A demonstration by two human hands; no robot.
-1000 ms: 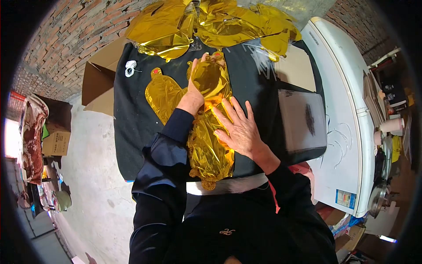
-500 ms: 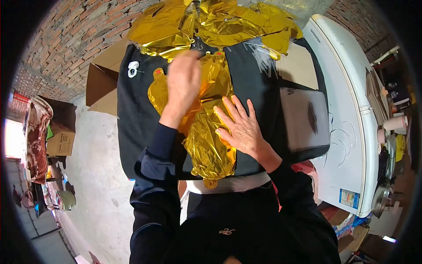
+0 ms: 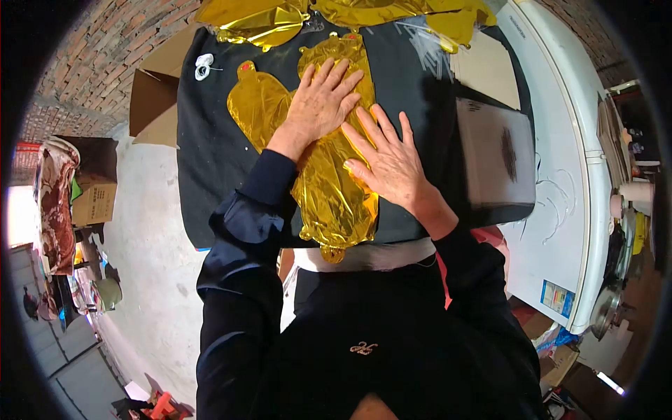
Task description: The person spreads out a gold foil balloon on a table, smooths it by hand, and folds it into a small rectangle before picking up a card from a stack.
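A flat gold foil balloon (image 3: 334, 199) lies lengthwise on the black cloth (image 3: 210, 161) in front of me. My left hand (image 3: 320, 103) rests palm down on its far half, fingers spread. Flat on its near half lies my right hand (image 3: 387, 162), fingers also apart. Neither hand grips anything. A second gold foil balloon (image 3: 257, 108) with a small red spot at its tip lies just left of the first, partly under my left wrist.
A heap of gold foil balloons (image 3: 280, 17) lies at the table's far edge. A white coil (image 3: 204, 66) sits far left on the cloth. A flat grey box (image 3: 498, 159) lies right. A white appliance (image 3: 567, 175) stands further right, cardboard boxes (image 3: 150, 105) left.
My left hand lifted from the balloon's far end, swung over it, and now lies flat on its far half. My right hand stayed pressed on the near half. The view shifted slightly.
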